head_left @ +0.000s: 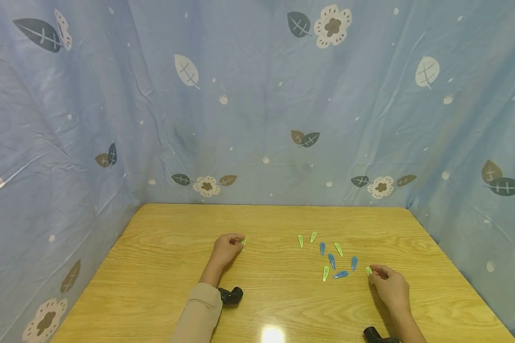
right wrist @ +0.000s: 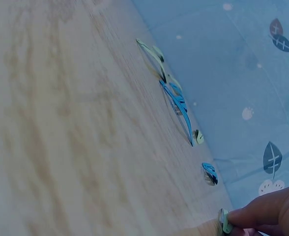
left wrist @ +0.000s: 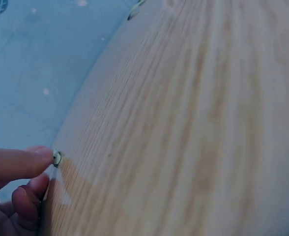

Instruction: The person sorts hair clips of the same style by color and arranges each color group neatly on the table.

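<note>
On the left half of the wooden table, my left hand (head_left: 227,248) pinches a light green snap hair clip (head_left: 243,244) between thumb and fingertips. The left wrist view shows that clip's end (left wrist: 57,158) at the thumb tip, close to the tabletop. My right hand (head_left: 390,285) holds another light green hair clip (head_left: 369,271) at the right side, also seen as a small green clip (right wrist: 225,221) in the right wrist view. Between the hands lie several loose clips, among them a green hair clip (head_left: 326,273) and a blue hair clip (head_left: 341,274), the closest group being left of my right hand.
The wooden table (head_left: 274,295) ends at the back and sides against a blue patterned curtain (head_left: 262,105). Black wrist-worn devices show at the left wrist (head_left: 231,296) and the right wrist (head_left: 378,336). Light glares off the table's front.
</note>
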Available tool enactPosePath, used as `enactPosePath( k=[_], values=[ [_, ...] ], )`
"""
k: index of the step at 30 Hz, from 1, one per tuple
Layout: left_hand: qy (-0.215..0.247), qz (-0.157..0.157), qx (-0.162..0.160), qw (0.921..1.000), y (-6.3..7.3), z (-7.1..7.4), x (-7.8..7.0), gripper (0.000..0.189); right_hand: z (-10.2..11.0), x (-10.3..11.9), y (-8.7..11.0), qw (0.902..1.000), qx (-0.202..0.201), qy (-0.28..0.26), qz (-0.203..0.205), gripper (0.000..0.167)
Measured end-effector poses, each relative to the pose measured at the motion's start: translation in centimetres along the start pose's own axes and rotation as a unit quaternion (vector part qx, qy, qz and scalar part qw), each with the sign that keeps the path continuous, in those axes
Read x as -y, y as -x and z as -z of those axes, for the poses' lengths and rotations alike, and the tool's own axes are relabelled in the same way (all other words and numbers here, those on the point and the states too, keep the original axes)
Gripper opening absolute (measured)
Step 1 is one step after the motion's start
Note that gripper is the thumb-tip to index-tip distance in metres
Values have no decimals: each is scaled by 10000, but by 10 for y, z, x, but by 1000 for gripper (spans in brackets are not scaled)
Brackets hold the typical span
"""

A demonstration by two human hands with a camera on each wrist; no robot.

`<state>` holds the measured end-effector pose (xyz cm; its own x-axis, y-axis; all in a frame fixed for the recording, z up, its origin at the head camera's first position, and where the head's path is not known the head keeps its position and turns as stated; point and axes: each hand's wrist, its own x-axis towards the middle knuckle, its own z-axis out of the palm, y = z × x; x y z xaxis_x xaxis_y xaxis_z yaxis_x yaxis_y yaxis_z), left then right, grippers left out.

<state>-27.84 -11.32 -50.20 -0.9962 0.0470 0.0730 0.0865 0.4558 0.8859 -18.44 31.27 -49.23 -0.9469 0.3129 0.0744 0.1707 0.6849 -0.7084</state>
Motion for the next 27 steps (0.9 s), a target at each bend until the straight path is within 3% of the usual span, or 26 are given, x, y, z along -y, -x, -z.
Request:
enactPosePath(
  k=[11, 15, 20, 27],
  values=[
    [-141, -61, -83, 9998, -2, -2, 2, 21, 1, 1, -1, 9999, -71, -84, -114, 32],
    [-149, -130, -87, 9998, -2, -3, 1, 21, 2, 4, -1, 9991, 31, -379, -210, 34],
    [-89, -140, -85, 9998, 0, -2, -3, 21, 3, 20, 4, 9942, 464, -936, -268, 40],
    [-99, -77, -110, 9999, 1, -1, -3, 21, -10, 52, 7, 9873, 839, -1344, 74, 39]
  ],
)
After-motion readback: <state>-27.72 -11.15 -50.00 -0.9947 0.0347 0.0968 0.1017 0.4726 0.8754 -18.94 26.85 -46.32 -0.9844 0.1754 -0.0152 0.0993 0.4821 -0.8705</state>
